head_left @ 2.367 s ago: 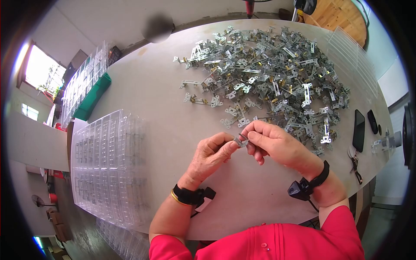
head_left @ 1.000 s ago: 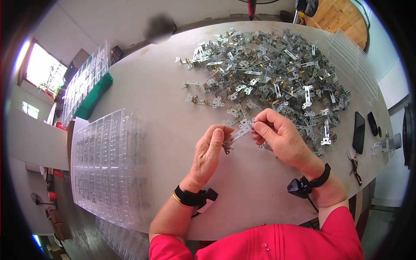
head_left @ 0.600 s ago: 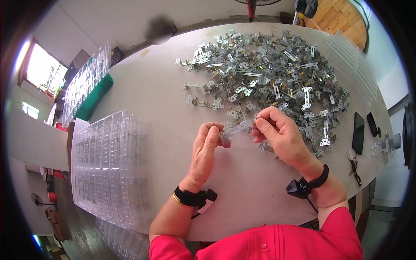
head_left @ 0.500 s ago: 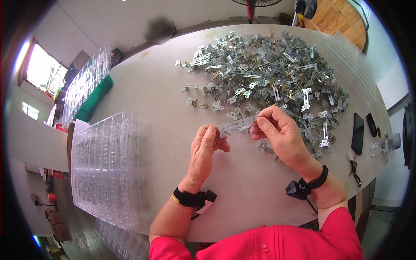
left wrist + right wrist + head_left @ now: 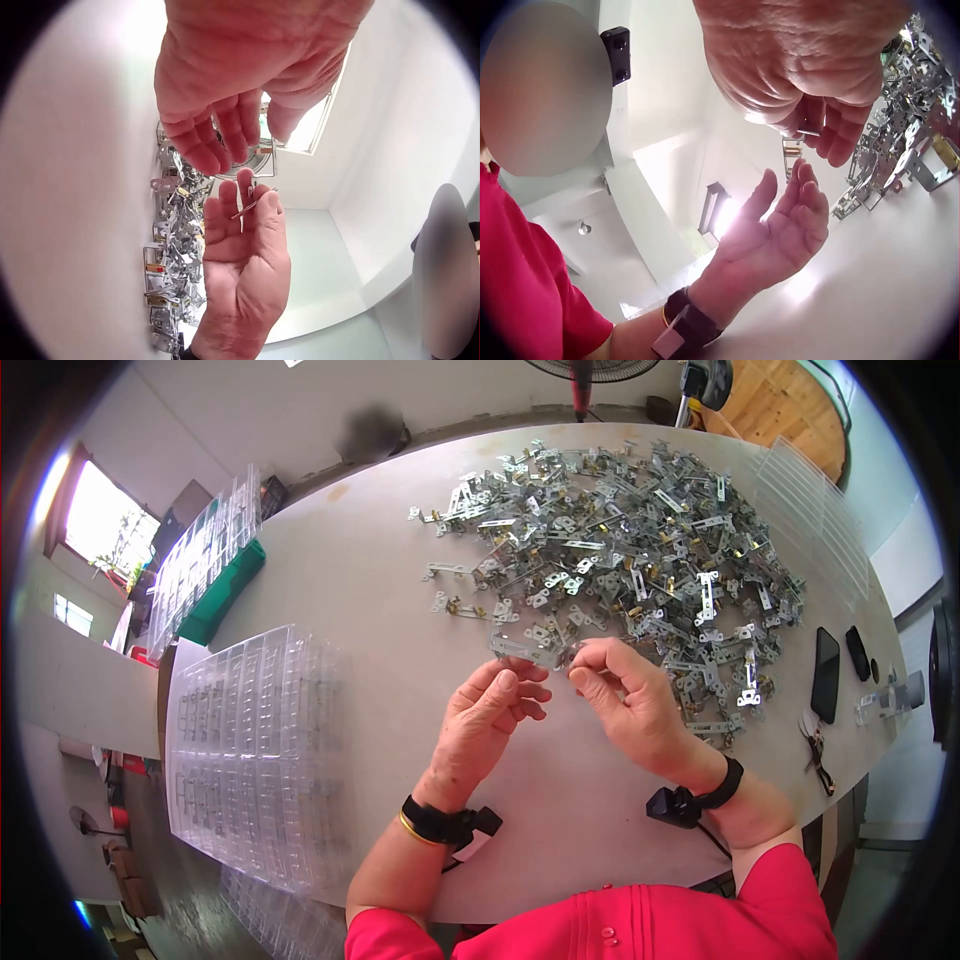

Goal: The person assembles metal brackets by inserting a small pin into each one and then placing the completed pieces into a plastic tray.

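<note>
My right hand (image 5: 635, 700) pinches the right end of a slim silvery metal bracket (image 5: 515, 649) between thumb and fingertips, above the table. In the left wrist view a thin metal edge shows between the thumb and index finger of my right hand (image 5: 244, 262). My left hand (image 5: 477, 725) is just below the bracket's other end, fingers loosely bent and thumb apart. In the right wrist view the bracket (image 5: 790, 156), with a brass-coloured part, stands right at the fingertips of my left hand (image 5: 769, 236).
A large heap of similar metal brackets (image 5: 620, 540) spreads beyond my hands. Stacked clear plastic trays (image 5: 255, 750) stand at left, with more over a green crate (image 5: 222, 592). At right lie a phone (image 5: 825, 675), pliers (image 5: 815, 750) and a clear bottle (image 5: 890, 698).
Both hands first pinched the bracket close together. The left thumb and fingers then spread off it while the right hand kept its end, turned the bracket and moved slightly left.
</note>
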Tool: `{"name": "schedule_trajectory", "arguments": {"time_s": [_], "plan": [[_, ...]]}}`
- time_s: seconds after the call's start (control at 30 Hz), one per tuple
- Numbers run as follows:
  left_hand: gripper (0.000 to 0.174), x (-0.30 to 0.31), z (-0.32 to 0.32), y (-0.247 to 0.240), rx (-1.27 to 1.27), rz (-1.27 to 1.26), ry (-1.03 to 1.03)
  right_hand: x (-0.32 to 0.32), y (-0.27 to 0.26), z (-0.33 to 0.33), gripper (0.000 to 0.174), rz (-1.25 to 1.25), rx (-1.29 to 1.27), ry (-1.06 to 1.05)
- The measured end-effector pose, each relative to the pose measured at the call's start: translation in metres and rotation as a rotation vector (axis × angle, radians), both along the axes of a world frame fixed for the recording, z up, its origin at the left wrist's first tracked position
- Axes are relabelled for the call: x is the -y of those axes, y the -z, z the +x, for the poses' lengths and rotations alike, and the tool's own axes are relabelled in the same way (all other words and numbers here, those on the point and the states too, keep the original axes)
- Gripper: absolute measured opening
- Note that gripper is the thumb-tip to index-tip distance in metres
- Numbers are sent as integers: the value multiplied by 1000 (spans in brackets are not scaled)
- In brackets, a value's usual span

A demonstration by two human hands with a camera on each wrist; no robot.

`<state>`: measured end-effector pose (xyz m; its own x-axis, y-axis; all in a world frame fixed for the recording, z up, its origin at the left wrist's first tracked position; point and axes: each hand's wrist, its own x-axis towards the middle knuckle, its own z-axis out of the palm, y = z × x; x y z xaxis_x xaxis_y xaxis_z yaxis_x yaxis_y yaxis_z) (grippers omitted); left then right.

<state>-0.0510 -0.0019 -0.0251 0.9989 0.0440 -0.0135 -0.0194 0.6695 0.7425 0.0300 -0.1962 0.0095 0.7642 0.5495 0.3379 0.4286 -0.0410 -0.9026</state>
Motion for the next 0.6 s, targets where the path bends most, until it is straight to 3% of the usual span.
{"name": "schedule_trajectory", "arguments": {"time_s": [0.13,0.4,0.6], "plan": [[27,-1,1,5,3,-15,-27,-5,6,-8,9,-13,10,-4],[16,1,1,8,-85,-6,-88,-12,15,-14,13,-29,264,-38],[10,-2,3,5,-97,-8,-88,-11,13,-16,11,-69,211,-77]]}}
